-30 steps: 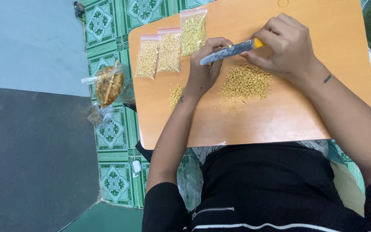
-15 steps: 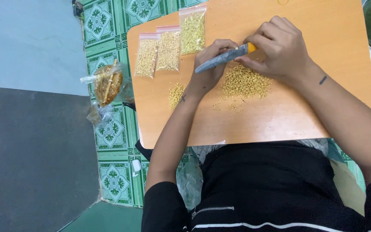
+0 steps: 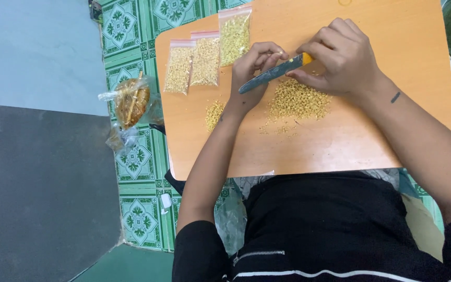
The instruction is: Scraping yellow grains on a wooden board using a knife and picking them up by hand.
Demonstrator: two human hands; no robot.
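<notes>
1. Judged step: trimming small yellow pieces. The right hand point(image 3: 343, 60) grips a knife point(image 3: 273, 73); the left hand point(image 3: 254, 70) pinches a tiny piece at the blade.
2. Next calls for a steady, short cut.
3. The big pile point(image 3: 298, 100) lies at 6 o'clock of the knife, on the board point(image 3: 340, 151).
4. Three clear bags point(image 3: 207, 55) at 10 o'clock hold similar yellow pieces.

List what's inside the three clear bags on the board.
Each of the three bags holds small yellow-tan grains, like the pile on the board. Nothing else shows; anything beneath the grains is covered.
</notes>
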